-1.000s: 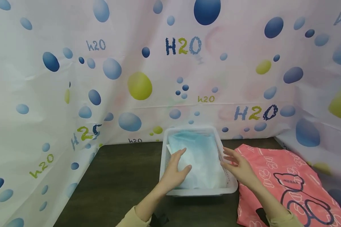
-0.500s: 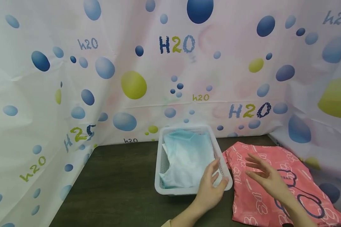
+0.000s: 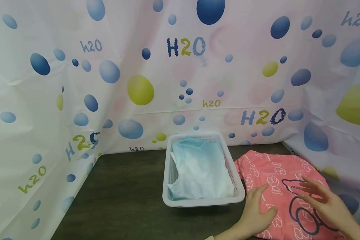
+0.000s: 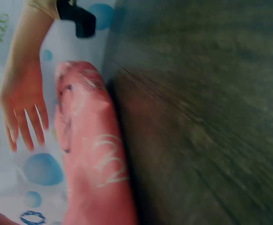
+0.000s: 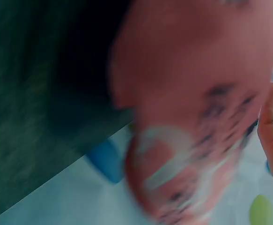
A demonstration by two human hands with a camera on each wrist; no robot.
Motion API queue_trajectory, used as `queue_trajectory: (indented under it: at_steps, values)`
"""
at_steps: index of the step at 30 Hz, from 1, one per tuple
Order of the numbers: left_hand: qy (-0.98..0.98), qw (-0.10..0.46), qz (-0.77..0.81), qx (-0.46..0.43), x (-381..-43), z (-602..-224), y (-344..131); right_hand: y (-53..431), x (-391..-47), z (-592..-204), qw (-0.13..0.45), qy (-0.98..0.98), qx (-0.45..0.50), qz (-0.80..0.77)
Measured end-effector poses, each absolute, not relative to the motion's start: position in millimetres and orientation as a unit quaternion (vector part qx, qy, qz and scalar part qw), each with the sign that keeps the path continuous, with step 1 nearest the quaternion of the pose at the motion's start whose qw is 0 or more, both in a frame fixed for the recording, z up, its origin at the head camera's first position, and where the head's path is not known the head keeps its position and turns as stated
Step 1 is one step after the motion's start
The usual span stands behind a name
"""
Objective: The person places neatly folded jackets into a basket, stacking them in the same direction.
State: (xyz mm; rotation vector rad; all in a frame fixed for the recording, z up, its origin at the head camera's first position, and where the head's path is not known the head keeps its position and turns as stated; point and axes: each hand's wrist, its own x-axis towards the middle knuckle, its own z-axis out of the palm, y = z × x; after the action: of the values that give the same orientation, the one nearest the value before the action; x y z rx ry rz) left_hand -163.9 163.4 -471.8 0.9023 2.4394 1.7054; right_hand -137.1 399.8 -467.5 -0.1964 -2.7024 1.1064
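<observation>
A soft pink bundle (image 3: 273, 190), shaped like a bag and printed with white outlines and a dark bear drawing, lies on the table at the right. Over its near left edge is my left hand (image 3: 256, 211), fingers spread and thumb apart. Above its right part my right hand (image 3: 325, 201) is held with loosely extended fingers, and nothing is in either palm. In the left wrist view the right hand (image 4: 26, 103) shows beside the bundle (image 4: 96, 150), fingers apart. The right wrist view is blurred, with the bundle (image 5: 188, 89) filling its middle.
Left of the bundle stands a white plastic basket (image 3: 165, 180) with pale blue and white soft material (image 3: 202, 170) inside. The dark table (image 3: 129, 193) runs up to a dotted "H2O" sheet (image 3: 174, 76) hung behind and at the sides.
Both hands have moved right, from around the basket to over the pink bundle. The basket stays behind with its contents; the head view has shifted slightly.
</observation>
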Motion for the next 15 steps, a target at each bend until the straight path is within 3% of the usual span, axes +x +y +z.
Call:
queue_trajectory:
  at_steps: [7,10,15]
  values:
    - [0.828,0.051,0.539,0.143,-174.9,-484.7,184.4,435.7,-141.8,-476.9,-0.033,-0.914,-0.211,0.345]
    - [0.829,0.061,0.545,0.115,-183.4,-491.4,190.8,440.7,-138.9,-478.0,-0.039,-0.923,-0.221,0.311]
    - [0.796,0.107,0.593,0.059,-193.6,-498.2,196.0,450.0,-133.8,-486.1,0.017,-0.944,-0.22,0.244]
